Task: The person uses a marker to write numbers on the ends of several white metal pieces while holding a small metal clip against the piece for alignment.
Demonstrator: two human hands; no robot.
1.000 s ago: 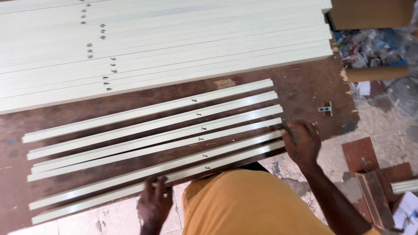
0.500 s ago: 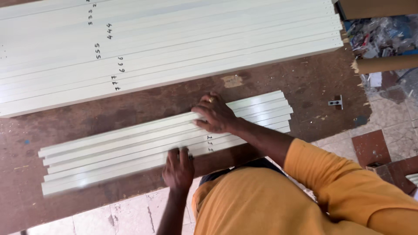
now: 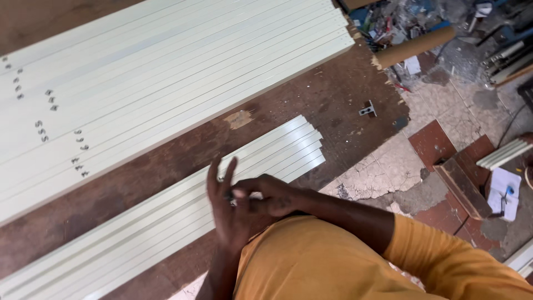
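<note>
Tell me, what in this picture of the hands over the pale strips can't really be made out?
- Whether the right hand pinches anything against the left hand: head view, the fingers overlap.
- The near bundle of cream strips: hands and orange shirt cover its middle; the lower left edge cuts its end.
- The dark marks on the far cream strips: too small.
- The small metal bracket: too small to tell its shape.
- The clutter at top right: jumbled, cut by the edge.

A worn, dark brown wooden surface (image 3: 311, 105) filled the left and middle of the scene. To the right lay a cracked, stained floor (image 3: 388, 166) with reddish tiles (image 3: 430, 144). At the far right sat a cardboard tube (image 3: 413, 47) and a heap of clutter (image 3: 388, 19). The light was even daylight.
</note>
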